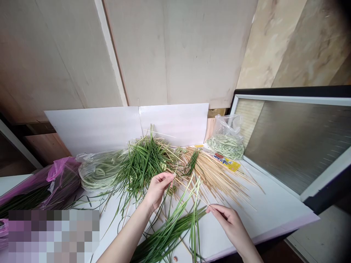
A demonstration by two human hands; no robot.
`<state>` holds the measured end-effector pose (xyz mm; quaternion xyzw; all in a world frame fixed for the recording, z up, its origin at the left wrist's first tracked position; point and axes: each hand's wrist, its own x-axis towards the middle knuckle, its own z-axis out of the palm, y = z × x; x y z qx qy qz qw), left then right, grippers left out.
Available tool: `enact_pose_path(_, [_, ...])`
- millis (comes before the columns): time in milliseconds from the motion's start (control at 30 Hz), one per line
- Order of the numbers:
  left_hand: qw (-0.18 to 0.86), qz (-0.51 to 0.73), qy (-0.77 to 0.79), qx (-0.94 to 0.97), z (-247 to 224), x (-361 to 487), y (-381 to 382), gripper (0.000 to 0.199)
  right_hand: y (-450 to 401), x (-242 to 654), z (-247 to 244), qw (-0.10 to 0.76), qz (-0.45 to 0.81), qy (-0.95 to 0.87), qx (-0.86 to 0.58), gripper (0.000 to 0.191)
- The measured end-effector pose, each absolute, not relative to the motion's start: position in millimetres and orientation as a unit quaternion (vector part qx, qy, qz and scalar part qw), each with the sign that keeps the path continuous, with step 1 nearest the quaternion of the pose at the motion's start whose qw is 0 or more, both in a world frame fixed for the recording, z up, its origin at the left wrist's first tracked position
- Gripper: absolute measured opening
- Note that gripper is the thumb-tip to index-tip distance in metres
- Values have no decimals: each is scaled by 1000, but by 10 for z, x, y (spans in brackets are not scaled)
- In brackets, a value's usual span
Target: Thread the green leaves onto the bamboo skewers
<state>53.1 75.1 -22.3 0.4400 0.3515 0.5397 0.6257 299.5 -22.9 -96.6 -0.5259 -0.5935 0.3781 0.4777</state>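
My right hand [229, 221] is pinched shut, with the thumb and finger on what looks like one thin bamboo skewer [193, 195]. My left hand [158, 190] is curled near the other end of it, but I cannot tell if it is gripping anything. I am working with the stick among the long green leaves [168, 233] right under my hands. This thin stick needs a soft, careful pinch. Just past my right hand is a big pile of bamboo skewers [216, 177]. Farther left, a clear plastic bag [100, 170] holds green strands. Farther back is another clear bag [226, 140], and a white board [172, 124] leans on the wall.
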Motion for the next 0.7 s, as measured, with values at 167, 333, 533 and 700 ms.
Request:
enact_pose_path(167, [633,534,348,439,-232,535,757,23,-230,3001,-981,477,380,-592,-528,37])
enact_pose_path(333, [635,525,358,439,-267,587,740,23,-230,2948,-962,478,386,-590,-523,36])
enact_pose_path(533, [643,484,370,464,-383,719,667,26,-224,2821,-940,496,384,-588,-511,38])
enact_pose_path(700, [621,475,371,500,-406,779,645,27,-219,2906,-947,495,379,-586,-518,35])
